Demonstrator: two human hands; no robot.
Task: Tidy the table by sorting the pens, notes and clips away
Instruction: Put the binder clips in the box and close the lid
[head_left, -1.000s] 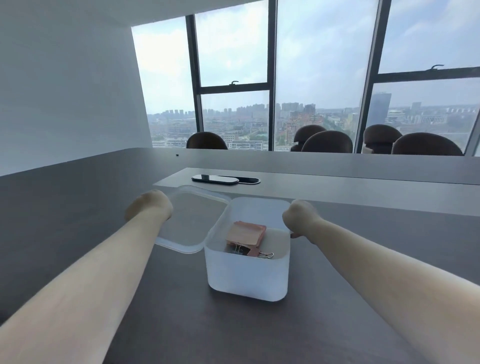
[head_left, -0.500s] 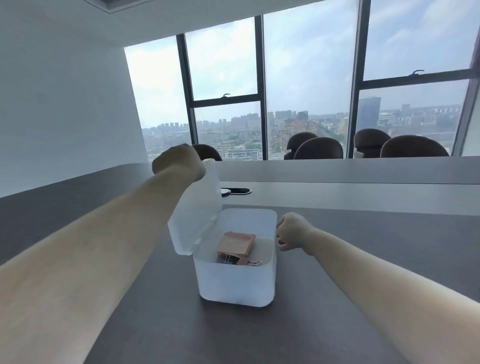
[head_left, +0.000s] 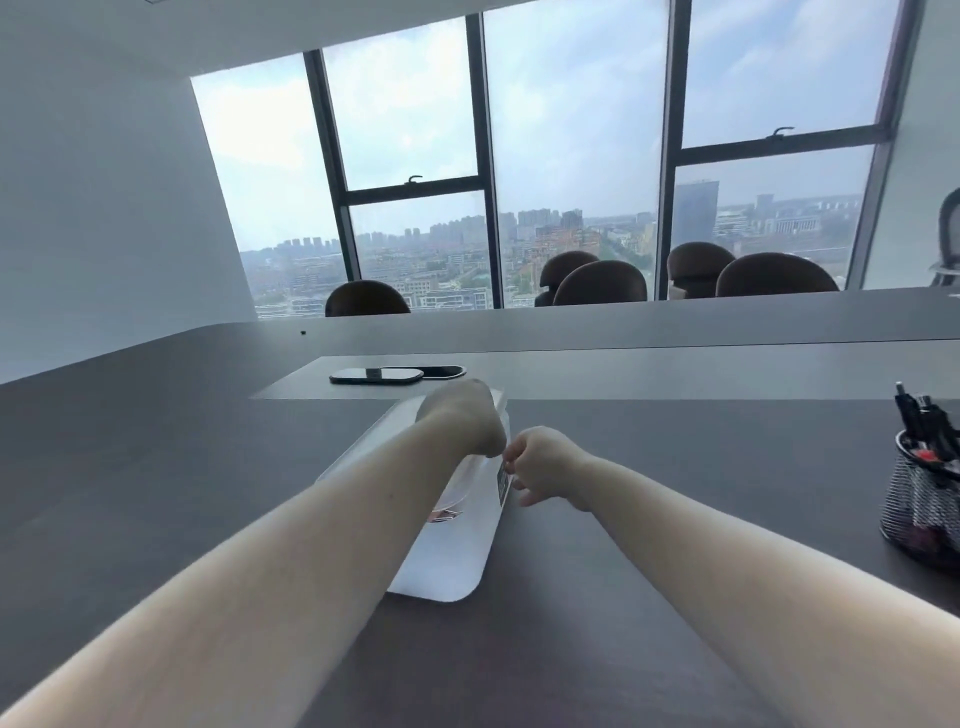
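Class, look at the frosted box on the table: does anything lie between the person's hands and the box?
Nothing visible does. The left hand is already on the lid covering the frosted box, and the right hand is at the box's right side by its label. The mesh pen holder stands well off to the right.

Unreadable label on box (head_left: 457, 551).
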